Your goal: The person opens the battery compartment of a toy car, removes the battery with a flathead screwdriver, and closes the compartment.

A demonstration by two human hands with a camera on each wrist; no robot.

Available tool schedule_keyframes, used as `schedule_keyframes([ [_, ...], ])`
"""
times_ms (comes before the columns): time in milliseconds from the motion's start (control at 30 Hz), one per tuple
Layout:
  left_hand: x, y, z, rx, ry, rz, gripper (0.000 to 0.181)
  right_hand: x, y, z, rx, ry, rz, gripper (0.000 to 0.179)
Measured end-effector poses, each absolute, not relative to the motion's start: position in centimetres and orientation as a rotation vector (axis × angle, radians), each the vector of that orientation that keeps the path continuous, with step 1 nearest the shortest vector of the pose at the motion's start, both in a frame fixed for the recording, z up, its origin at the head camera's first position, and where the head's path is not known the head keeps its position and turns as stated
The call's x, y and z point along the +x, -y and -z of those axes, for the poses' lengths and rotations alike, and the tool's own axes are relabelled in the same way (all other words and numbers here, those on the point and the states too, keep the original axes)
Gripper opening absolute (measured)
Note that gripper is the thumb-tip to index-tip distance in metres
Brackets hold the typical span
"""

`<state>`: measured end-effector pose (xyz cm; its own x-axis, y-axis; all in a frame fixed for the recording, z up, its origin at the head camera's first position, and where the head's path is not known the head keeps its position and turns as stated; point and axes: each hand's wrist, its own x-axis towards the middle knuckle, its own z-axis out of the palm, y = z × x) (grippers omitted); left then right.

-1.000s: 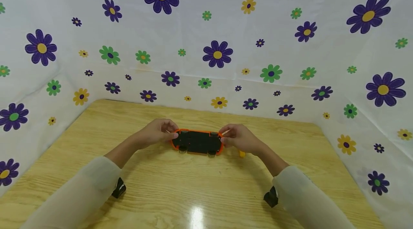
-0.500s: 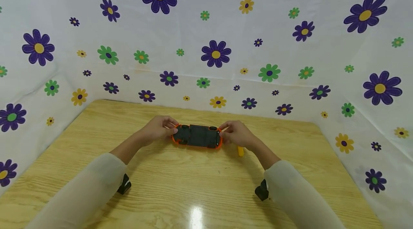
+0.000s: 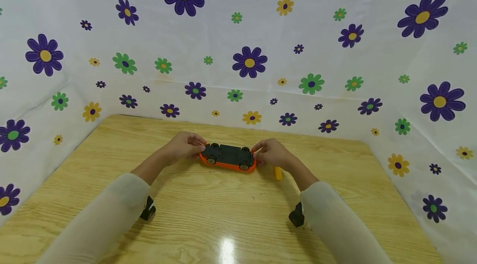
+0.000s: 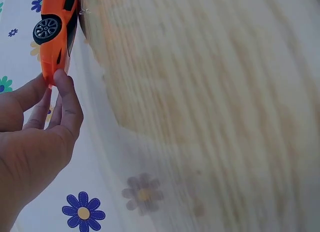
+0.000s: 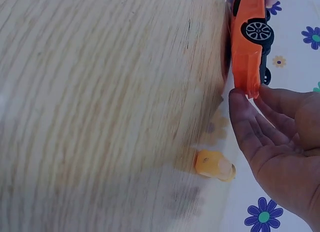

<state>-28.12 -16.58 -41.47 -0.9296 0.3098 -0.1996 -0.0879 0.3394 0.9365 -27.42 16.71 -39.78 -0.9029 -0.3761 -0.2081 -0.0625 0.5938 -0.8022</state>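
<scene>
The head view shows the left hand (image 3: 183,148) and the right hand (image 3: 275,154) each pinching one end of an orange toy car (image 3: 229,155), which is upside down with its wheels up above the far half of the wooden table (image 3: 223,206), though I can't tell if it touches the wood. The table's back edge is near, with a flowery cloth (image 3: 223,73) behind it, a wide stretch of wood lies in front of the car, and a yellow thing (image 3: 278,174) sits just beside the right hand. Both arms reach forward in pale sleeves (image 3: 106,214), leaning in toward each other.
</scene>
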Motion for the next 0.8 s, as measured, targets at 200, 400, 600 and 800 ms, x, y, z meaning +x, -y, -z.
schedule_keyframes([
  [200, -28.0, 16.8, 41.5, 0.201, -2.256, -1.639, 0.029, -27.2, -16.7, 39.6, -0.366, -2.487, 1.220, 0.023],
  [400, -27.7, 17.2, 41.4, 0.288, -2.372, -1.569, 0.028, -26.8, -16.8, 38.9, -0.422, -2.506, 1.198, 0.024],
  [600, -26.8, 16.6, 40.9, 0.561, -2.681, -1.368, 0.019, -26.3, -16.5, 38.9, -0.703, -2.697, 1.014, 0.024],
  [800, -26.1, 15.7, 40.6, 0.986, -2.906, -0.970, 0.020, -25.3, -15.7, 39.4, -0.980, -2.835, 0.797, 0.031],
])
